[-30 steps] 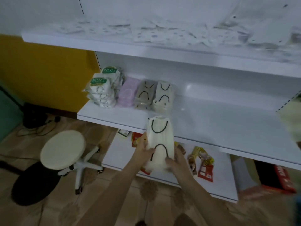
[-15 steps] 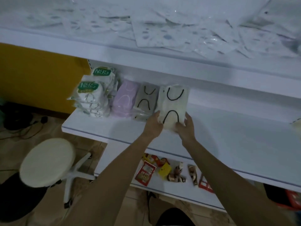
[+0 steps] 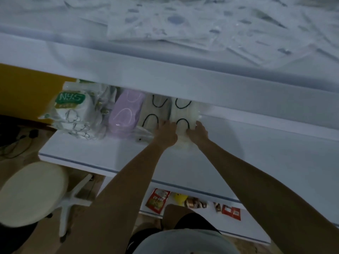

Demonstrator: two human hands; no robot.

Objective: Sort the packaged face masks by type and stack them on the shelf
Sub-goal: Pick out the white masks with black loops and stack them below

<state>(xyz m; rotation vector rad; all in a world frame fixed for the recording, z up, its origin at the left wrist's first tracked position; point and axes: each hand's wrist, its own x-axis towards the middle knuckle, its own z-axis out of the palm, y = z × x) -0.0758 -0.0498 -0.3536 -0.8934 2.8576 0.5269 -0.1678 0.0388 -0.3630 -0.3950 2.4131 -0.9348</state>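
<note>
Two-handed, seated the cream mask pack point(image 3: 183, 111) between left hand point(image 3: 166, 133) and right hand point(image 3: 197, 132) (both gripping its near edges), likely awaiting release.

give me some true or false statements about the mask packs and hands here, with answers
1. The left hand and right hand both hold the cream pack. True.
2. The purple pack lies right of the cream pack. False: it lies to its left, with the beige pack between them.
3. The N95 packs are at the left end of the row. True.
4. The stool stands on the shelf. False: it stands on the floor, below the shelf's left end.
5. The cream pack's ear loops are white. False: they are black.
</note>
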